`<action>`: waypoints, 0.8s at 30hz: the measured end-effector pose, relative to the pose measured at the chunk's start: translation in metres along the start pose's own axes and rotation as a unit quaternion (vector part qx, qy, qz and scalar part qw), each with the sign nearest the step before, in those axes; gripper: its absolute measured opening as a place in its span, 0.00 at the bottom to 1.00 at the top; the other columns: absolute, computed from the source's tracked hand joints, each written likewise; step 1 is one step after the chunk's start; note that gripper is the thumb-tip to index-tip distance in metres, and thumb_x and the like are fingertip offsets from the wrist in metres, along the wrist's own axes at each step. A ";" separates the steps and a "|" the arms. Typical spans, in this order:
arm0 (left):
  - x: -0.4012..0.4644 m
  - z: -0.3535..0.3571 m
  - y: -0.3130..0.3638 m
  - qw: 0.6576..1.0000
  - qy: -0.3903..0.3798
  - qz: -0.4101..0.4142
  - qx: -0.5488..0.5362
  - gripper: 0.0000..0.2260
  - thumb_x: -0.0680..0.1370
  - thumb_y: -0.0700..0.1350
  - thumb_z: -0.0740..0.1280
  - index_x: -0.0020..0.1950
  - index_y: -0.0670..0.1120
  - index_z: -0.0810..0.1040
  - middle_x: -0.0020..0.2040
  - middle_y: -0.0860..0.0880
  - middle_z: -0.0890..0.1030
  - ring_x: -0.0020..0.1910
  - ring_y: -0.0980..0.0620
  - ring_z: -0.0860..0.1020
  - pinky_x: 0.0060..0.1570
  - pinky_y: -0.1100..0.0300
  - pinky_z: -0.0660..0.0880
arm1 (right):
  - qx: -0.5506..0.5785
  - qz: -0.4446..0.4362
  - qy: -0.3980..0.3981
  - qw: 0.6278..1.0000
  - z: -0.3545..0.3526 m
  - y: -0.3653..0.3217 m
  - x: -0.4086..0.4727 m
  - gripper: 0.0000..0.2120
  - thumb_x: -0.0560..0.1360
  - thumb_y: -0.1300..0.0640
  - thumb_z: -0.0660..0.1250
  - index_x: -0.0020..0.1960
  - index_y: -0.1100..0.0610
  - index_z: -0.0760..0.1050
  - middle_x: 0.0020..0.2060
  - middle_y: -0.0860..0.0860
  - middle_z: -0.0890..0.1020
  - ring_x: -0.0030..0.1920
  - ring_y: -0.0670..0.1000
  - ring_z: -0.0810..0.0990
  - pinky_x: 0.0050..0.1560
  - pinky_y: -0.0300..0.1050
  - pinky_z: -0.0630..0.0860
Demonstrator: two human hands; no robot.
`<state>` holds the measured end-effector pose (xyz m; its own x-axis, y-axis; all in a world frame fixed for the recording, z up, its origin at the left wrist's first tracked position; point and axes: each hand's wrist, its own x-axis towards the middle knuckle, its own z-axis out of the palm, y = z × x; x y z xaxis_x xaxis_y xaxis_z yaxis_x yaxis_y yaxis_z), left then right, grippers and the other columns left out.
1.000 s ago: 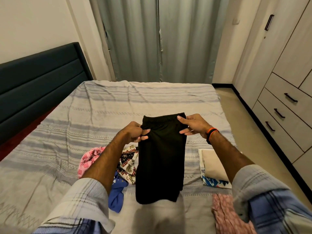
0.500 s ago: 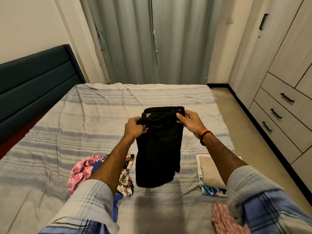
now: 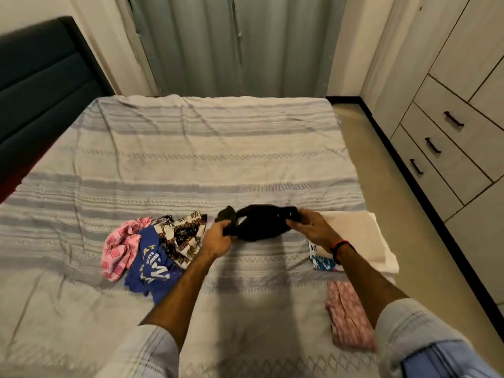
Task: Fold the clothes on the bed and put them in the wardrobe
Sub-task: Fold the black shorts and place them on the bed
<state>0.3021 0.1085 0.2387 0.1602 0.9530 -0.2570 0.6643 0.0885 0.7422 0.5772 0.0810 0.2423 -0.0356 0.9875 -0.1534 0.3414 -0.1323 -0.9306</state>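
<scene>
A black garment (image 3: 259, 225) hangs low over the striped bed (image 3: 191, 165), bunched between my hands. My left hand (image 3: 219, 238) grips its left end and my right hand (image 3: 311, 227) pinches its right end. To the left lies an unfolded heap: a pink patterned piece (image 3: 120, 249), a blue printed shirt (image 3: 152, 266) and a brown-and-white patterned piece (image 3: 182, 236). On the right sits a folded stack with a cream garment (image 3: 357, 236) on top. A folded pink checked garment (image 3: 349, 317) lies near the front right.
The wardrobe (image 3: 463, 110) with drawers and dark handles stands along the right wall, across a strip of floor (image 3: 381, 173). A dark headboard (image 3: 35, 99) is at the left. Grey curtains (image 3: 231, 45) hang behind the bed.
My hands have lowered the black garment from hanging upright in the air down to just above the bed, where it now bunches. The camera has tilted down.
</scene>
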 end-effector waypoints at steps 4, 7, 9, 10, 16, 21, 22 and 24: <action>-0.030 0.044 -0.051 0.997 -0.056 -0.056 0.023 0.09 0.76 0.36 0.69 0.56 0.41 0.81 0.52 0.41 0.83 0.55 0.43 0.79 0.46 0.62 0.69 | -0.037 0.069 -0.045 0.996 0.030 0.052 -0.042 0.08 0.77 0.61 0.69 0.56 0.58 0.79 0.48 0.53 0.83 0.48 0.47 0.81 0.49 0.38 0.76; -0.051 0.069 -0.085 0.992 -0.094 -0.084 0.032 0.09 0.77 0.37 0.69 0.57 0.41 0.80 0.51 0.42 0.82 0.54 0.44 0.79 0.45 0.63 0.68 | -0.042 0.122 -0.061 0.990 0.051 0.079 -0.071 0.03 0.77 0.61 0.69 0.51 0.57 0.78 0.38 0.45 0.80 0.38 0.39 0.78 0.40 0.31 0.73; -0.063 0.079 -0.102 0.988 -0.117 -0.090 0.045 0.10 0.77 0.37 0.68 0.58 0.42 0.80 0.51 0.44 0.82 0.53 0.46 0.79 0.45 0.62 0.67 | -0.047 0.152 -0.067 0.985 0.061 0.090 -0.086 0.02 0.78 0.62 0.68 0.50 0.57 0.77 0.34 0.42 0.77 0.32 0.36 0.76 0.35 0.28 0.70; -0.068 0.083 -0.111 0.986 -0.129 -0.090 0.054 0.10 0.77 0.38 0.67 0.58 0.43 0.80 0.52 0.44 0.83 0.54 0.45 0.79 0.45 0.62 0.67 | -0.049 0.166 -0.067 0.983 0.067 0.096 -0.095 0.03 0.78 0.61 0.68 0.51 0.57 0.77 0.34 0.41 0.77 0.31 0.35 0.76 0.35 0.28 0.70; -0.097 0.099 -0.138 0.980 -0.157 -0.104 0.058 0.09 0.78 0.39 0.67 0.58 0.44 0.81 0.54 0.44 0.83 0.55 0.44 0.80 0.48 0.62 0.69 | -0.068 0.210 -0.062 0.973 0.089 0.119 -0.132 0.09 0.77 0.57 0.70 0.56 0.59 0.79 0.40 0.45 0.80 0.39 0.40 0.77 0.38 0.30 0.71; -0.126 0.108 -0.145 0.980 -0.146 -0.123 0.052 0.11 0.77 0.37 0.66 0.58 0.44 0.81 0.55 0.43 0.83 0.56 0.43 0.79 0.52 0.61 0.71 | -0.063 0.211 -0.081 0.972 0.096 0.123 -0.159 0.10 0.77 0.56 0.70 0.58 0.57 0.78 0.42 0.44 0.80 0.40 0.41 0.77 0.40 0.32 0.70; -0.133 0.111 -0.145 0.980 -0.142 -0.127 0.052 0.11 0.77 0.36 0.65 0.57 0.45 0.81 0.54 0.43 0.83 0.56 0.43 0.79 0.52 0.60 0.71 | -0.069 0.210 -0.087 0.971 0.096 0.124 -0.166 0.10 0.77 0.56 0.69 0.58 0.56 0.78 0.41 0.43 0.79 0.39 0.41 0.77 0.40 0.33 0.70; -0.145 0.115 -0.144 0.980 -0.137 -0.138 0.052 0.12 0.77 0.36 0.64 0.57 0.45 0.81 0.53 0.43 0.82 0.56 0.43 0.79 0.54 0.59 0.72 | -0.074 0.206 -0.095 0.971 0.096 0.127 -0.176 0.08 0.78 0.56 0.69 0.56 0.57 0.78 0.38 0.43 0.78 0.37 0.40 0.75 0.38 0.31 0.69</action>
<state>0.2670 -0.0762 0.0977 0.1446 0.7823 -0.6059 0.7784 0.2881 0.5577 0.5362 -0.1180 0.1194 -0.0353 0.8183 -0.5737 0.4943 -0.4846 -0.7217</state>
